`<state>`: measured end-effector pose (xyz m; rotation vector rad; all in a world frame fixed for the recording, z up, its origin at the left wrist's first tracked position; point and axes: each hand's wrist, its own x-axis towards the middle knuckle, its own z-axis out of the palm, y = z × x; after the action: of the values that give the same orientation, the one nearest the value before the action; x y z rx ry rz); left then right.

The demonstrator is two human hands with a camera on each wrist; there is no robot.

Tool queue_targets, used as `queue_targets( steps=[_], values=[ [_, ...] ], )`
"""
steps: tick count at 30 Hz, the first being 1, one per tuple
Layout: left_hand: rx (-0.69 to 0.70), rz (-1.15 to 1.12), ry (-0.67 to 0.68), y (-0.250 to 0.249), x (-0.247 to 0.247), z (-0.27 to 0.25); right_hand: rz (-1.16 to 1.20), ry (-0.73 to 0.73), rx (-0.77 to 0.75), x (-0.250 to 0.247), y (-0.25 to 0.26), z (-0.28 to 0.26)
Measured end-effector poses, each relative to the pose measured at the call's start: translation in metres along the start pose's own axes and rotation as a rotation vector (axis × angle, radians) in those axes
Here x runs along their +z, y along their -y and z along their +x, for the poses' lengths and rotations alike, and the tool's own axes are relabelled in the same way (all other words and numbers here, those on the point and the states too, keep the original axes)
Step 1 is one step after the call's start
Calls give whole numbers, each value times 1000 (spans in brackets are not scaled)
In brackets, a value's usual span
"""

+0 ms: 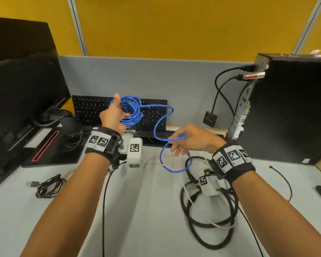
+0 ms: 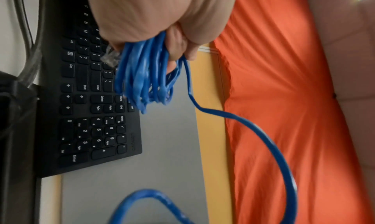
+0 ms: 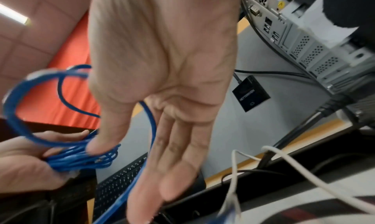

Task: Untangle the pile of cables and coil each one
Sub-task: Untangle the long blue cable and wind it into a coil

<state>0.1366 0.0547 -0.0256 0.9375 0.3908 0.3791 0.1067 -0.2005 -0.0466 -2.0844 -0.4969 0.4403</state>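
My left hand (image 1: 113, 115) is raised over the keyboard and grips a bundle of blue cable loops (image 1: 131, 112). In the left wrist view my curled fingers (image 2: 178, 46) wrap the blue loops (image 2: 146, 76), and a clear plug (image 2: 110, 57) sticks out beside them. The loose blue tail (image 1: 163, 117) swings down to my right hand (image 1: 191, 140) and on to the desk. The right wrist view shows the right hand (image 3: 162, 83) with straight fingers, the blue tail (image 3: 151, 123) passing between thumb and index finger. A black braided cable (image 1: 198, 225) and a thin white cable (image 1: 189, 197) lie tangled below.
A black keyboard (image 1: 93, 110) leans at the back, a monitor (image 1: 22, 80) stands left and a PC tower (image 1: 289, 108) right. A small dark coiled cable (image 1: 48, 188) lies at the left. A thin black wire (image 1: 287, 182) curves at the right.
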Motion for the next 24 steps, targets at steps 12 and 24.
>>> queue_targets(
  steps=[12,24],
  values=[
    [186,411,-164,-38,9,26,-527,-55,85,-3,-14,-11],
    [235,519,-214,-44,12,17,115,-129,329,23,-29,-27]
  ],
)
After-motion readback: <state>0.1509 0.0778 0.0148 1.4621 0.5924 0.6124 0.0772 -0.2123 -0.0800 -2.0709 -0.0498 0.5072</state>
